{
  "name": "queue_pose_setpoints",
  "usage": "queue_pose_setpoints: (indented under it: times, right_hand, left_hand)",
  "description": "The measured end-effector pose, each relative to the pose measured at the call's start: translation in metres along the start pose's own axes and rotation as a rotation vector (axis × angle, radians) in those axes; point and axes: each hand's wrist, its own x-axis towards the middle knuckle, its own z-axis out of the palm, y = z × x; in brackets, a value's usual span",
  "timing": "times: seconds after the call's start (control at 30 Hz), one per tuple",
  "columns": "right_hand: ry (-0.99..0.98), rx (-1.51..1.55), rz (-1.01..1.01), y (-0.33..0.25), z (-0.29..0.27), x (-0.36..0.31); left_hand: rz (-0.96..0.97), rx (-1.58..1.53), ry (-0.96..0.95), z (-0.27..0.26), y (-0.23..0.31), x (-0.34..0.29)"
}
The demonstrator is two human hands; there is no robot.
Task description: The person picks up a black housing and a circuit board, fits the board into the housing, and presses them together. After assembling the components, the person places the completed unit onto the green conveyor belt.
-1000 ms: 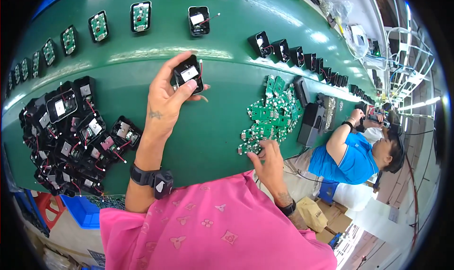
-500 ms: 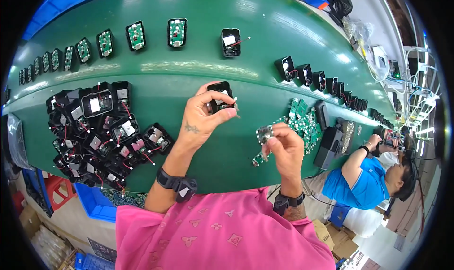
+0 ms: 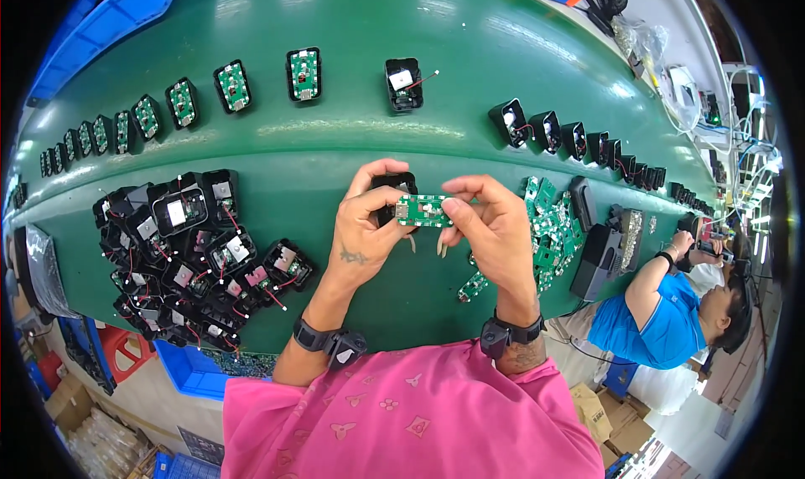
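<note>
In front of my chest, my left hand [image 3: 366, 215] is closed around a small black plastic housing [image 3: 394, 181], partly hidden by my fingers. My right hand [image 3: 489, 227] pinches a green circuit board [image 3: 424, 211], which lies level against the front of the housing, its left end by my left fingertips. Whether the two parts are joined by the wire, I cannot tell. On the right, close to my right hand, lies a heap of loose green boards [image 3: 549, 236]. A pile of black housings with red wires [image 3: 189, 257] covers the table to my left.
Across the green table [image 3: 352, 135] runs a row of housings fitted with boards [image 3: 304, 75]. An open housing with a white block [image 3: 404, 85] stands mid-row, others [image 3: 547, 130] curve right. A dark box [image 3: 592, 263] lies right, near a co-worker in a blue shirt [image 3: 654, 320].
My right hand has carried the circuit board up and left to the housing, turning the board's component side into view. My left hand still holds the housing.
</note>
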Motion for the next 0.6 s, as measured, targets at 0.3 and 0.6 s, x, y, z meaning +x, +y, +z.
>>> queue_pose_setpoints:
  times: [0.3, 0.6]
  right_hand:
    - [0.086, -0.07, -0.014, 0.013, -0.001, 0.001]
    - [0.072, -0.373, -0.383, 0.018, 0.003, 0.008]
  left_hand:
    - [-0.076, -0.279, -0.163, 0.004, 0.013, 0.001]
    - [-0.126, -0.274, -0.082, 0.009, 0.007, 0.003]
